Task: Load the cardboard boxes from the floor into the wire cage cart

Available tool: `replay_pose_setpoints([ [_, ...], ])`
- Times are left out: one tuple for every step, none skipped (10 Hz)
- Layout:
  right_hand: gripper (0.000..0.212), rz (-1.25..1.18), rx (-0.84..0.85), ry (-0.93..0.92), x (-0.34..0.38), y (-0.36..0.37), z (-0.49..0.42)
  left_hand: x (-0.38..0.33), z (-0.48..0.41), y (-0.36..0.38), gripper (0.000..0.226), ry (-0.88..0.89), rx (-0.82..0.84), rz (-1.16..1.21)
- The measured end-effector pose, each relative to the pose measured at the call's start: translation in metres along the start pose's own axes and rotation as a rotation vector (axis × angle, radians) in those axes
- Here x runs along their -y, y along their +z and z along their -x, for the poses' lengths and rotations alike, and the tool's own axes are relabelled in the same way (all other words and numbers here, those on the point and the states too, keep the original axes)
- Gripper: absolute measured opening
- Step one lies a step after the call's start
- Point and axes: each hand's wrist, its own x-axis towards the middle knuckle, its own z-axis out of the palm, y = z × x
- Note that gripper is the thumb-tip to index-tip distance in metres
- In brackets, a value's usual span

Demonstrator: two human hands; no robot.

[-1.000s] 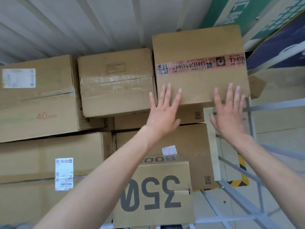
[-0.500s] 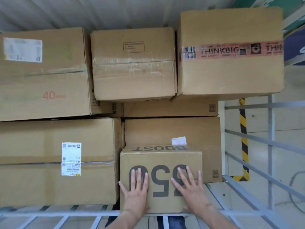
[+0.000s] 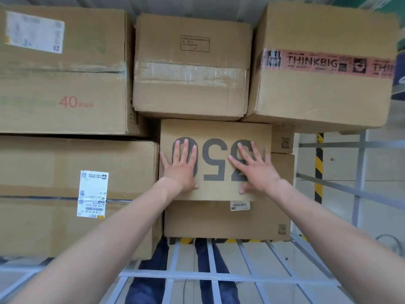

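Two flat palms are all I have on the 350 box (image 3: 215,160). It sits mid-frame inside the wire cage cart (image 3: 252,277), resting on a wider carton (image 3: 219,220) and tucked under the taped box (image 3: 190,69) and the THINKBIG box (image 3: 317,88). My left hand (image 3: 182,167) covers the printed zero and my right hand (image 3: 255,170) the three. The fingers (image 3: 186,148) of both are straight and spread, pressing the face and gripping nothing. Both thumbs reach toward the lower edge, and I cannot tell whether they hook under it.

I judge this to be the seating step, with the box up in its slot and needing to go home. The next move calls for a level, even shove, then lifting both palms away without dragging it back out. The labelled box (image 3: 65,183) at left walls that side.
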Motion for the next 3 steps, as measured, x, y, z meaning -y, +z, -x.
replay_pose_setpoints([
  [0.121,-0.008,0.009,0.015,0.006,0.007,0.008,-0.004,0.010,0.000,0.118,0.013,0.010,-0.019],
  [0.101,-0.074,-0.062,0.041,0.020,0.001,0.018,-0.003,0.024,-0.009,0.096,0.012,-0.072,-0.006],
  [0.085,-0.194,-0.222,0.040,0.044,-0.017,0.036,-0.004,0.045,-0.028,0.083,0.013,-0.170,0.059],
])
